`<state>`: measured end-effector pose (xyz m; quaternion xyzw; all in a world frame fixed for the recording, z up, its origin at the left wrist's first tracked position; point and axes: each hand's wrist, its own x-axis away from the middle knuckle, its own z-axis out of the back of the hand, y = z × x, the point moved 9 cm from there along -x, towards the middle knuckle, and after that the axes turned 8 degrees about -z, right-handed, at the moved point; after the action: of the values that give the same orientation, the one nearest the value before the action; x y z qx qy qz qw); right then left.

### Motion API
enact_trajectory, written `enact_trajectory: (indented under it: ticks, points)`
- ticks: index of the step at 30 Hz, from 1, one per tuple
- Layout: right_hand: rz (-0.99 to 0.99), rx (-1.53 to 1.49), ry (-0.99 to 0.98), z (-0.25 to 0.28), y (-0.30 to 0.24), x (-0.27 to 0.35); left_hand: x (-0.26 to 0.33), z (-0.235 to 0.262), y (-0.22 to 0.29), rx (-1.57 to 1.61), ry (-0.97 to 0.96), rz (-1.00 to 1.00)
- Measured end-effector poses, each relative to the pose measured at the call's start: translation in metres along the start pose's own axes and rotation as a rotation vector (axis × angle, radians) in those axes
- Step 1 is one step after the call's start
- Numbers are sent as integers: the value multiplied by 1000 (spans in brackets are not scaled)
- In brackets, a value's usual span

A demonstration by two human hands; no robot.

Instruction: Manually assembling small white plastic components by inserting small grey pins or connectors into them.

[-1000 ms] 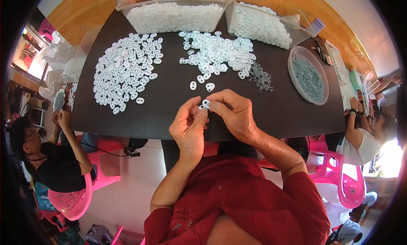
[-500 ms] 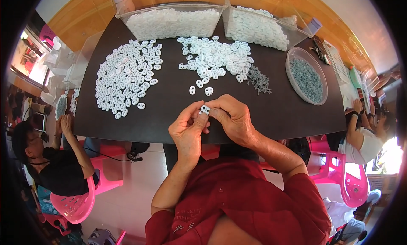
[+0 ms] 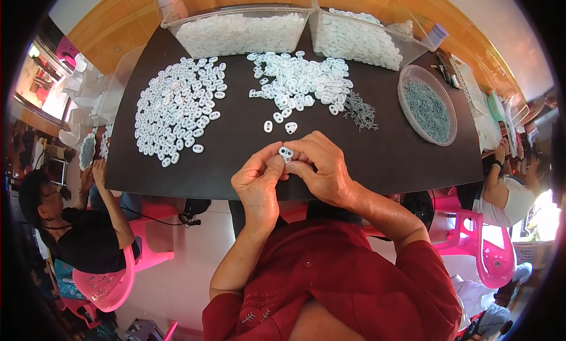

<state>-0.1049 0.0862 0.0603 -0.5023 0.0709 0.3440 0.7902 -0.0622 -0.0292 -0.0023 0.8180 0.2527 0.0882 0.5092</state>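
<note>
Between my fingertips, just above the table's near edge, is a small white plastic piece with holes (image 3: pixel 286 153). My left hand (image 3: pixel 259 185) pinches it from the left with thumb and forefinger. From the right, my right hand (image 3: pixel 321 167) has its fingers closed against the same piece. A pair of loose white oval pieces (image 3: pixel 290 127) lies just beyond my hands. Farther back spreads a heap of white pieces (image 3: pixel 300 78), with a small pile of grey pins (image 3: pixel 359 111) at its right. A wide pile of white two-holed ovals (image 3: pixel 174 108) covers the table's left side.
Two clear bins (image 3: pixel 242 31) of white pieces stand along the back. A round clear tray (image 3: pixel 451 126) of grey pins sits at the right, near dark-handled tools (image 3: pixel 446 70). Other people work at left and right, on pink chairs (image 3: pixel 112 285).
The white piece has turned between my fingers, so more of its holed face shows. My right thumb has shifted slightly downward; both hands stay in nearly the same place.
</note>
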Motion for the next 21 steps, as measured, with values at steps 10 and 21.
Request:
enact_trajectory:
  ticks: [10,21]
  points:
    - [60,67,39,3,-8,0,-1,-2,1,-25,-53,-26]
    - [124,103,96,3,-11,4,0,-2,6,-62,-27,-62]
